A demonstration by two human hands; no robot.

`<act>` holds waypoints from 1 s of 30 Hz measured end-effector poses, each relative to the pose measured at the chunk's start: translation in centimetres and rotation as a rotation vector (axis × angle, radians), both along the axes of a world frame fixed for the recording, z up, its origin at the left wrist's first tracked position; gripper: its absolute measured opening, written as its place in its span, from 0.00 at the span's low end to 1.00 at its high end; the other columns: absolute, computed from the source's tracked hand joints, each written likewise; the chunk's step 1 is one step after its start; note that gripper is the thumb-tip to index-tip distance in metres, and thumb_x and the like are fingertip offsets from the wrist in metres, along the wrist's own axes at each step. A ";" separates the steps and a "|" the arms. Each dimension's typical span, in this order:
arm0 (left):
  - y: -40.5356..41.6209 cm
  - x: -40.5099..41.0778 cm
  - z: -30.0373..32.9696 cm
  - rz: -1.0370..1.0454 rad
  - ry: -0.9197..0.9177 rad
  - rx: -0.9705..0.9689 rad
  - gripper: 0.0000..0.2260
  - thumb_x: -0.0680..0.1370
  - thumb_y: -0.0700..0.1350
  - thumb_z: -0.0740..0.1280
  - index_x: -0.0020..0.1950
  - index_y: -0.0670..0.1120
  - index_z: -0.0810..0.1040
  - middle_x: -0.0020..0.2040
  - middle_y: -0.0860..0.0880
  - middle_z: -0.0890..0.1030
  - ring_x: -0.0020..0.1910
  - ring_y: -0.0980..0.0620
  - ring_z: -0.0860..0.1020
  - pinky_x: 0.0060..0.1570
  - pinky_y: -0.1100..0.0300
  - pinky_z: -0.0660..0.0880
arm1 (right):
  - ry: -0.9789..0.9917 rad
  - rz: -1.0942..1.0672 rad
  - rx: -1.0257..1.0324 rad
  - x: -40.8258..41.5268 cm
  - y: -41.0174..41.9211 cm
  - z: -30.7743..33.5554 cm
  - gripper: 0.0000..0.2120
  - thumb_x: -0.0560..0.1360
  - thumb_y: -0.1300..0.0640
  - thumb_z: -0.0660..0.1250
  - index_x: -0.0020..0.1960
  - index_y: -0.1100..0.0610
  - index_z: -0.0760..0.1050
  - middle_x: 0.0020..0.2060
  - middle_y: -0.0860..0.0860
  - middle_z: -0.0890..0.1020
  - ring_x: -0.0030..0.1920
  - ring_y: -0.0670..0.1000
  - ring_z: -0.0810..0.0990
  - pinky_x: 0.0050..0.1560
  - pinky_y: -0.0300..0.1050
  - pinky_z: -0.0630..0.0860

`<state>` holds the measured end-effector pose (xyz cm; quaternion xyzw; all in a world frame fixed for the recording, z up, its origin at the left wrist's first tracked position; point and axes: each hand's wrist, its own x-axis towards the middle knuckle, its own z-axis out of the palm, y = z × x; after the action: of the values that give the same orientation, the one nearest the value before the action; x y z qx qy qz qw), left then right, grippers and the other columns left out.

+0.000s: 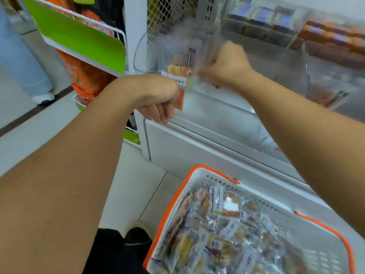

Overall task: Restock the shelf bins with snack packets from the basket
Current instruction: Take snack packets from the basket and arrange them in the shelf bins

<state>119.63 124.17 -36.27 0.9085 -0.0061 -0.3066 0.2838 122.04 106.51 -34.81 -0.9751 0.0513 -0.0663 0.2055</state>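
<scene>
1. My left hand (158,103) hangs loosely curled, holding nothing, by the shelf edge.
2. My right hand (223,65) is fisted around blurred clear snack packets (182,62), pushing them into the clear plastic shelf bin (141,56).
3. Next, I judge: release, then reach down to the white orange-rimmed basket (199,173), still full.

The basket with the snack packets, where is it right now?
The basket sits at the lower right of the head view, below the right forearm and against the white shelf base.

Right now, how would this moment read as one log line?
stage: restocking | right hand: gripping clear packets at bin | left hand: hanging loose, holds nothing | basket: still full
</scene>
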 end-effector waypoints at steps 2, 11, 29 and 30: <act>-1.6 -1.1 -2.0 -0.172 0.075 0.111 0.14 0.79 0.45 0.58 0.44 0.42 0.83 0.42 0.44 0.86 0.44 0.47 0.84 0.45 0.57 0.78 | -0.347 0.061 -0.143 -5.3 -0.6 -0.3 0.15 0.74 0.48 0.68 0.35 0.57 0.74 0.32 0.53 0.77 0.35 0.56 0.76 0.37 0.47 0.75; -7.9 -8.5 -9.5 -0.758 0.206 0.484 0.07 0.79 0.47 0.62 0.51 0.47 0.79 0.49 0.51 0.81 0.49 0.53 0.82 0.52 0.52 0.81 | 0.700 0.371 0.193 -25.5 -4.7 -23.0 0.20 0.71 0.69 0.71 0.59 0.53 0.81 0.55 0.53 0.82 0.52 0.52 0.80 0.54 0.52 0.79; -16.9 -15.4 -3.0 -0.730 0.430 -0.502 0.15 0.76 0.46 0.71 0.63 0.50 0.77 0.51 0.53 0.85 0.50 0.49 0.84 0.44 0.55 0.82 | 0.202 0.015 0.656 -29.9 -21.6 -2.8 0.20 0.79 0.50 0.67 0.41 0.68 0.73 0.32 0.58 0.69 0.31 0.52 0.65 0.31 0.41 0.63; -18.9 -16.7 -2.4 -0.666 0.369 -0.616 0.12 0.78 0.40 0.69 0.60 0.47 0.78 0.47 0.52 0.85 0.44 0.50 0.85 0.37 0.58 0.82 | 0.162 -0.067 0.695 -30.9 -23.2 -1.3 0.18 0.80 0.51 0.66 0.40 0.65 0.73 0.29 0.56 0.68 0.28 0.50 0.63 0.28 0.39 0.60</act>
<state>102.93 105.32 -38.67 0.6614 -0.3363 -0.5207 0.4222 91.12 83.26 -36.12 -0.8469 0.1186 0.0257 0.5178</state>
